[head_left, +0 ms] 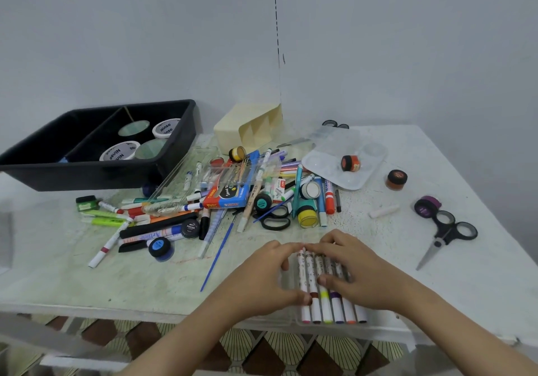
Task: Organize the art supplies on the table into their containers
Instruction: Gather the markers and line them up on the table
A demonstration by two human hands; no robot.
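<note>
Clear plastic, a shallow case (294, 319) at the near edge of the bench (145, 282), lies under both hands. In it six markers (329, 308) sit side by side, caps toward the person. That neat row is probably why the hands are set as they are: they bracket it so the pens keep parallel and bed down flat. The left hand (267, 276) curves round the row's left side, fingertips at the markers' far ends, thumb on the leftmost one near its cap. The right hand (358, 276) arches over from the other side, fingers curled at the far ends and thumb pressing across the barrels. Both seem to pinch the row lengthwise rather than lie slack. Both forearms come in low over the near edge. Beyond the fingertips lies an unsorted heap (233, 198) of pens, pots and brushes, with a black tray (96, 172) further off to the left — most of the sorting looks undone.
</note>
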